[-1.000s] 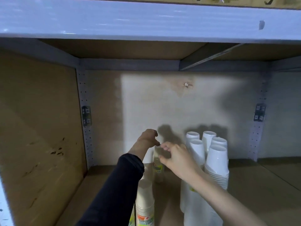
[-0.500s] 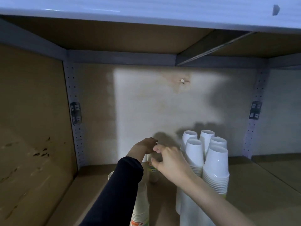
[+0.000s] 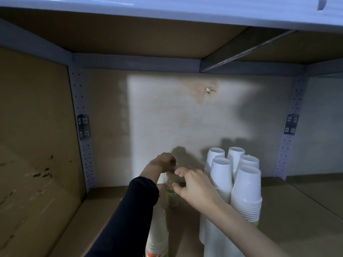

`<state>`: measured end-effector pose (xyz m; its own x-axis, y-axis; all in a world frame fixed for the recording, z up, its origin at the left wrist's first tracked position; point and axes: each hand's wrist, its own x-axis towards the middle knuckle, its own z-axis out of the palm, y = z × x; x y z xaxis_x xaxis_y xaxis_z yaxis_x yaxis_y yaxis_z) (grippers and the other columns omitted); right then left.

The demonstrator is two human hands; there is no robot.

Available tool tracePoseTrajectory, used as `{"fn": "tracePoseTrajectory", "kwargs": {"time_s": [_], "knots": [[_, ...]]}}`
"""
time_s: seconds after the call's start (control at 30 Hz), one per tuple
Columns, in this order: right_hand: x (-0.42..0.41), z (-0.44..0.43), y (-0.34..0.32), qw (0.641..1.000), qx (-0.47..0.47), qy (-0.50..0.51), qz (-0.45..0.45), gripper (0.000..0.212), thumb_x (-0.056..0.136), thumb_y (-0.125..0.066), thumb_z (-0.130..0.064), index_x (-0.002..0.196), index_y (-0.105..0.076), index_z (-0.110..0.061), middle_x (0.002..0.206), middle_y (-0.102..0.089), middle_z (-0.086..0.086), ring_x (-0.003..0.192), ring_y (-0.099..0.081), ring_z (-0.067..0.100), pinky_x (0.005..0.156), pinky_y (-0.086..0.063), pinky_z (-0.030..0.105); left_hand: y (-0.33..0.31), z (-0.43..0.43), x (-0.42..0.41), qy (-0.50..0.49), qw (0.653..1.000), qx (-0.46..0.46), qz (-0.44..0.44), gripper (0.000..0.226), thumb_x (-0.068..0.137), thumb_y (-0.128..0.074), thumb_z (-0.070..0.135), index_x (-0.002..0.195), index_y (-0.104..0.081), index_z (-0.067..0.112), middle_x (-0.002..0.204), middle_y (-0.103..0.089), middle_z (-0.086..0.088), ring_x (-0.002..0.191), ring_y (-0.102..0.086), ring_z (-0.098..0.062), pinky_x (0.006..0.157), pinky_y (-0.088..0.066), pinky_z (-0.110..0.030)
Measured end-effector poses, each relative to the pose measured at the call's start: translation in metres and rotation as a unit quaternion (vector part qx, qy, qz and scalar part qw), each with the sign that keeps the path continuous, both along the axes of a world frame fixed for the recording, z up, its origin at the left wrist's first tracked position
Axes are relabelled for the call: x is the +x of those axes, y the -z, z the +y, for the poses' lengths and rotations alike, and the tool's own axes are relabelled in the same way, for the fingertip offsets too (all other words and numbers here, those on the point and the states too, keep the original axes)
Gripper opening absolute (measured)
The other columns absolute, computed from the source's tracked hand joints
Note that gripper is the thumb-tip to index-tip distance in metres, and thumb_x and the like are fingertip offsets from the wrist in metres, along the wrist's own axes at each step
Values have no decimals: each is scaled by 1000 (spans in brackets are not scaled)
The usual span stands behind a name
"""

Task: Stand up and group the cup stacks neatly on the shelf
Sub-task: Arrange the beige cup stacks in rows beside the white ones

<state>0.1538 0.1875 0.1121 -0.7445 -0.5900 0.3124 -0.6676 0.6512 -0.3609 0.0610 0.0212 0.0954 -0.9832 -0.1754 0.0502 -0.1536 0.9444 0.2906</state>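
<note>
Both arms reach forward into a deep brown fibreboard shelf [image 3: 289,216] with grey metal framing, and the two hands meet over a small upright stack of beige paper cups with a yellow-green printed band [image 3: 171,191] that stands near the back panel. The left hand [image 3: 163,164], coming out of a dark long sleeve [image 3: 133,210], is bent down at the wrist with its fingers curled over the top rim of that stack; its grip is closed on the rim as far as can be seen. The right hand [image 3: 194,184], on a bare forearm angled in from the lower right, has its thumb and fingers spread apart and curved beside the upper part of the same stack; whether they actually touch it cannot be told. Just to the right stands a tight cluster of upright white paper cup stacks [image 3: 233,175], rims down, touching one another. Nearer the camera, partly behind the sleeve, another upright stack of beige cups with an orange printed band [image 3: 157,242] stands on the shelf.
</note>
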Motion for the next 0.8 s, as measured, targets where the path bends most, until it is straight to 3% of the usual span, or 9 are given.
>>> {"fn": "tracePoseTrajectory", "kwargs": {"time_s": [0.17, 0.3, 0.43, 0.8], "knots": [[5, -3, 0, 1000, 6, -9, 0, 33, 90, -50, -22, 121, -55, -13, 126, -58, 4, 116, -55, 25, 95, -42, 29, -1, -12, 12, 2, 1000, -15, -7, 32, 89, -56, 16, 120, -59, 6, 118, -57, -9, 96, -50, -19, 94, -44, -29], [10, -7, 1, 1000, 9, -14, 4, 40, 90, -50, -23, 128, -50, -15, 129, -57, 5, 119, -53, 25, 97, -41, 29, -12, -21, 35, -3, 1000, -17, 3, 34, 85, -63, 20, 118, -60, 8, 124, -58, -8, 98, -53, -20, 86, -40, -24], [18, -10, 1, 1000, 4, -17, 7, 41, 88, -53, -24, 128, -51, -15, 127, -59, 8, 118, -55, 26, 97, -42, 31, -39, -34, 72, -17, 998, -31, 47, 40, 82, -68, 22, 119, -60, 7, 121, -58, -11, 113, -55, -26, 92, -44, -28], [52, -17, -7, 998, -14, -48, 26, 41, 89, -53, -23, 128, -52, -13, 128, -60, 9, 118, -56, 26, 94, -44, 29, -77, -67, 201, -109, 986, -107, 62, 46, 80, -71, 26, 122, -59, 13, 123, -61, -7, 111, -58, -25, 91, -46, -29]]}}
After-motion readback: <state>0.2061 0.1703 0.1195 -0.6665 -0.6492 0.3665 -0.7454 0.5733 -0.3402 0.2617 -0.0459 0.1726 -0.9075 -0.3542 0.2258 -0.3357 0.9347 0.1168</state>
